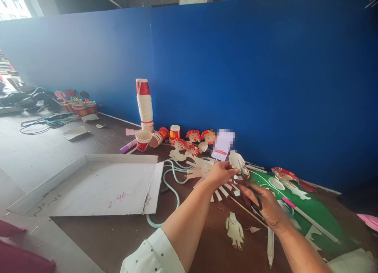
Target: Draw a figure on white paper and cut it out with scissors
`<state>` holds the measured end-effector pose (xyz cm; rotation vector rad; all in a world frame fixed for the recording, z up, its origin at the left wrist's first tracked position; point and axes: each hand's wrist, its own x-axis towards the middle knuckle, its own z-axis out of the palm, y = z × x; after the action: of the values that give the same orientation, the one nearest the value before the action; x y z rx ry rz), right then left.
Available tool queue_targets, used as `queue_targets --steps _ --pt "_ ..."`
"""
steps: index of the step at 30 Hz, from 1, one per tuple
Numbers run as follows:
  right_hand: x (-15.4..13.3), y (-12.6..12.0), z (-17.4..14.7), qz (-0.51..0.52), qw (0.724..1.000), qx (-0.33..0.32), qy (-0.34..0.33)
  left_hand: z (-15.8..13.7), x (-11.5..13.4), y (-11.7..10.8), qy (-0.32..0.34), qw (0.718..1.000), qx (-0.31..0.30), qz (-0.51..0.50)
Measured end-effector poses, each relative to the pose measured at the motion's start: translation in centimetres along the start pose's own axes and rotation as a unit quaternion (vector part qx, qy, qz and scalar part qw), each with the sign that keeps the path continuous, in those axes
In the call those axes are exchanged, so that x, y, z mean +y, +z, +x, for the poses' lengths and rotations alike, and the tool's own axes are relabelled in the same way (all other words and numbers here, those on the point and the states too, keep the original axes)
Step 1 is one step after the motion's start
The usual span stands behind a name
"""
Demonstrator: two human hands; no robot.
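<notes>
Just beyond the scissor blades, a pale paper cutout (236,159) shows at my left fingertips. My left hand (222,174) is closed in a pinch at its lower edge, with the gripped part mostly hidden. My right hand (268,208) holds dark-handled scissors (253,195), fingers in the loops, blades pointing up across the paper. Under my left hand lies a paper cup cut into fringed strips (203,167), with a small face drawn on it. A doll-shaped paper cutout (234,230) with green markings lies on the table nearer me.
A shallow white box lid (118,186) lies at left, beside a pale green cord (177,196). Stacked paper cups (144,107) stand by the blue partition (251,68). Red-haired paper dolls (193,136) sit at the back. A green sheet (317,210) with a pink-banded marker (313,220) is right.
</notes>
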<state>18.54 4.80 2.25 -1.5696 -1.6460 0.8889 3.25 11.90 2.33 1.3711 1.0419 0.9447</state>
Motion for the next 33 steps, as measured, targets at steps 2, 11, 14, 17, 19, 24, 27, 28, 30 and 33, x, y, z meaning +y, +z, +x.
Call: queue_targets --steps 2,11,14,17,19,24,27,28,30,33 --pt "-0.08 0.06 -0.04 0.001 1.000 0.003 0.005 -0.07 0.09 -0.08 0.002 1.000 -0.005 -0.008" --pt "-0.23 0.17 -0.09 -0.002 1.000 0.015 -0.023 0.13 -0.15 -0.54 0.003 0.999 -0.036 -0.010" --pt "-0.23 0.08 -0.05 -0.004 1.000 0.006 -0.020 0.17 -0.16 -0.65 0.001 0.999 -0.039 -0.002" --pt "-0.35 0.00 -0.07 -0.006 1.000 -0.005 -0.015 0.15 -0.04 -0.76 0.001 0.999 -0.039 0.008" --pt "-0.41 -0.02 -0.11 -0.006 1.000 -0.012 -0.009 0.12 0.03 -0.81 0.001 0.999 -0.039 0.015" --pt "-0.28 -0.01 -0.13 -0.012 1.000 -0.009 -0.004 0.15 -0.02 -0.81 0.008 0.999 -0.046 0.002" --pt "-0.07 -0.06 -0.09 -0.020 1.000 -0.002 -0.012 0.15 -0.13 -0.80 0.007 0.999 -0.043 0.005" --pt "0.01 -0.07 -0.08 -0.022 1.000 -0.002 -0.013 0.14 -0.15 -0.80 0.009 0.999 -0.043 0.006" --pt "0.19 -0.08 -0.04 -0.022 1.000 -0.004 -0.015 0.12 -0.18 -0.76 0.011 0.999 -0.044 0.004" --pt "0.46 -0.07 0.05 -0.019 1.000 0.005 -0.016 0.14 -0.25 -0.63 0.005 0.999 -0.048 -0.013"
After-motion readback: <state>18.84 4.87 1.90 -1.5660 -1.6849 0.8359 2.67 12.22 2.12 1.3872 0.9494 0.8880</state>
